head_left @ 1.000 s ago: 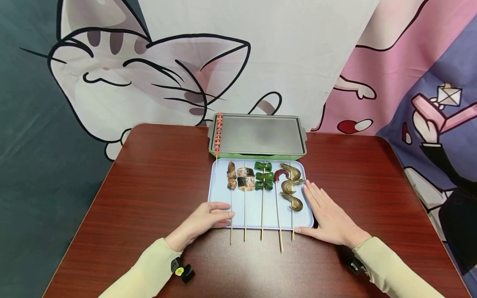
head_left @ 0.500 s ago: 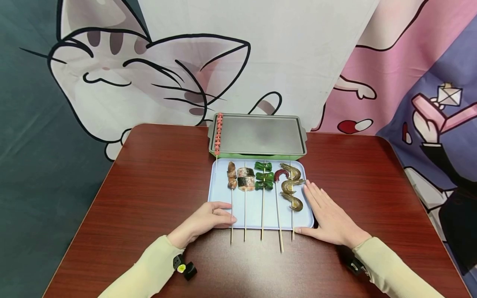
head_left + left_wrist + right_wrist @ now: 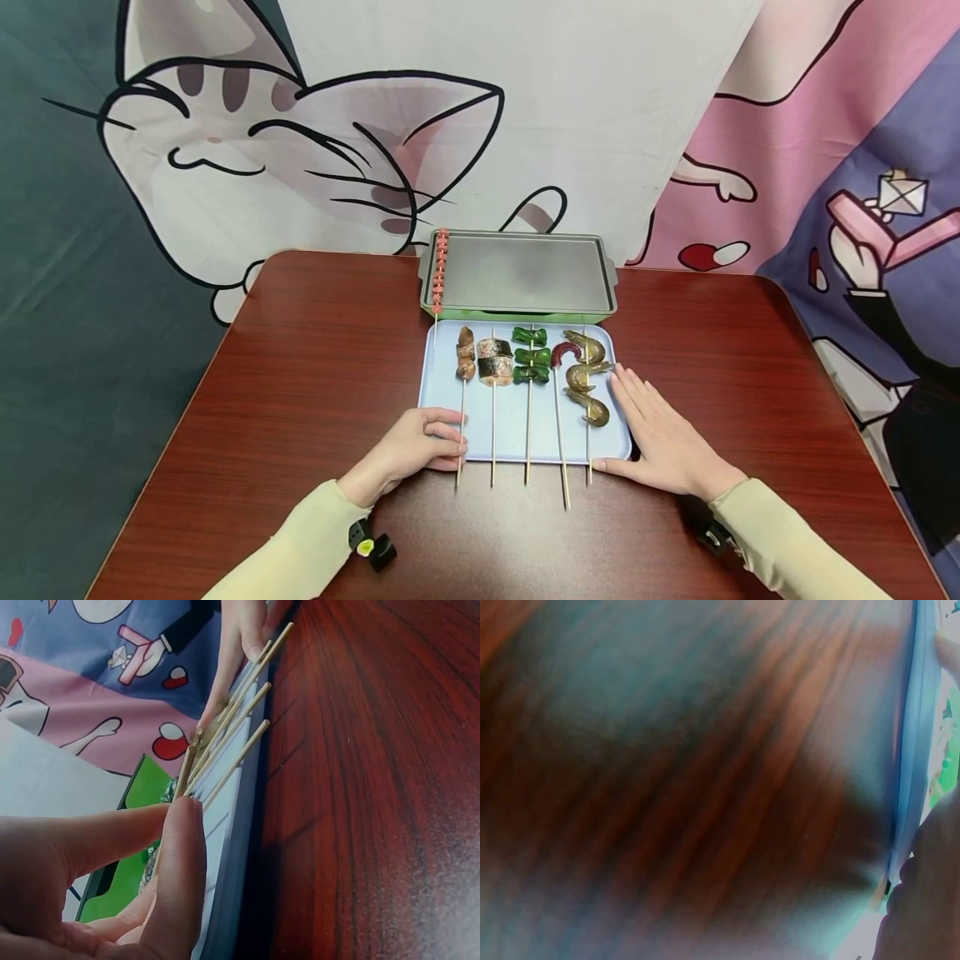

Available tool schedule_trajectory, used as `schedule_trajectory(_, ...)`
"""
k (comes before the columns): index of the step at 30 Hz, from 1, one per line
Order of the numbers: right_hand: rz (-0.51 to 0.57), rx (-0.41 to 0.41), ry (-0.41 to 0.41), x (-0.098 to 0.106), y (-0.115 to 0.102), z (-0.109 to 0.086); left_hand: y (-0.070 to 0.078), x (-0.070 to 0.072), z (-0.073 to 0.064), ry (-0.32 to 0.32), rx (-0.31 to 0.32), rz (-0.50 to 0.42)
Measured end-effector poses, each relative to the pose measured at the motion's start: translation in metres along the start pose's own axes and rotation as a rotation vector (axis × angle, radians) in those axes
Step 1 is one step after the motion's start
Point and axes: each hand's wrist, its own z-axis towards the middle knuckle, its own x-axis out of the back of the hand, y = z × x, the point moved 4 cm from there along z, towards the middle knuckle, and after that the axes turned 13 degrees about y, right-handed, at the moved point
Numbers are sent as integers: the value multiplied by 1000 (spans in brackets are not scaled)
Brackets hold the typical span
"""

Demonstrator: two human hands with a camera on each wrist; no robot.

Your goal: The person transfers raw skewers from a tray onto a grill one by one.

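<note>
My left fingers (image 3: 442, 414) pinch the brown glazed-meat skewer (image 3: 466, 353) by its thin wooden stick (image 3: 463, 400), at the left of the pale-blue rectangular tray (image 3: 510, 429); a loose pinch might let it roll into the black-skinned fish skewer (image 3: 495, 361). My right fingers (image 3: 637, 404), straight, grip nothing at the right edge; leaning might tilt the tray. Whether the meat is lifted, I can't tell; the right wrist view cuts off most of that hand.

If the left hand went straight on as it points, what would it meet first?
Likely the bare stick of the fish-like skewer, beyond the brown skewer the left hand pinches, though depth is unclear.
</note>
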Motion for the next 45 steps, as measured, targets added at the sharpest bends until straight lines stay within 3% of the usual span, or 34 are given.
schedule_trajectory(11,0,-2,-2,0,0,0,-4,3,0,35,-3,-17)
schedule_trajectory(22,3,1,9,0,0,-1,4,2,-9,29,-41,-2)
schedule_trajectory(35,3,2,6,0,0,0,25,-14,-24,-38,-122,51)
schedule_trajectory(45,3,-14,-13,-2,1,-1,58,-18,-18,6,-197,75)
